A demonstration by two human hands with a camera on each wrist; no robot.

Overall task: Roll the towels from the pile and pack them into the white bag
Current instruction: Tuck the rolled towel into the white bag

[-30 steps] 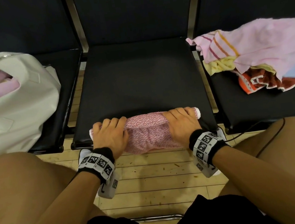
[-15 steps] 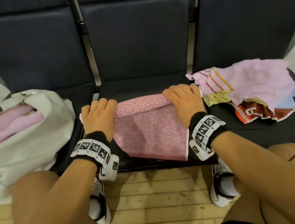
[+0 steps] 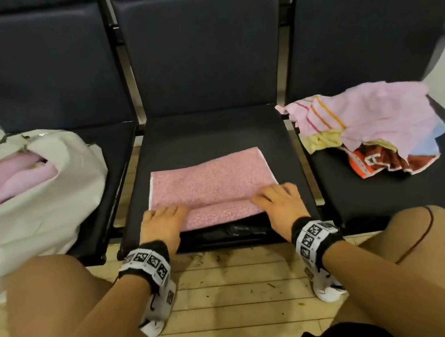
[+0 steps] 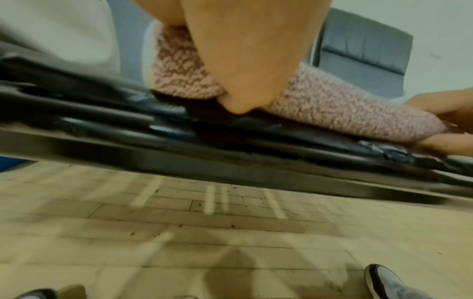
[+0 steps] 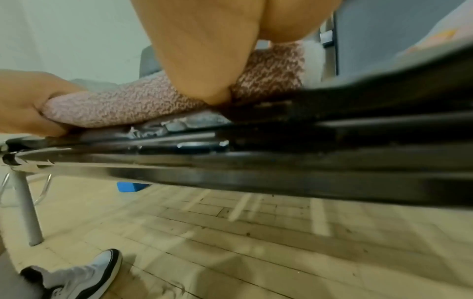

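Observation:
A pink speckled towel (image 3: pixel 205 179) lies spread flat on the middle black seat (image 3: pixel 210 133). Its near edge is turned over into a first narrow fold. My left hand (image 3: pixel 162 219) grips that fold at its left end, and my right hand (image 3: pixel 276 202) grips it at the right end. In the left wrist view my thumb (image 4: pixel 243 81) is tucked under the towel (image 4: pixel 332 105); the right wrist view shows the same for the right thumb (image 5: pixel 204 70). The white bag (image 3: pixel 36 217) sits on the left seat with pink towels (image 3: pixel 3 184) inside. The towel pile (image 3: pixel 375 124) lies on the right seat.
Three dark seats with tall backrests (image 3: pixel 199 51) stand in a row, with metal frame gaps between them. My knees and shoes (image 3: pixel 153 318) are over a wooden floor (image 3: pixel 233 295) in front of the seats. The far half of the middle seat is bare.
The towel was bunched at the seat's front edge, then carried back and spread out. My hands have returned from its far edge to its near edge and turned that edge over.

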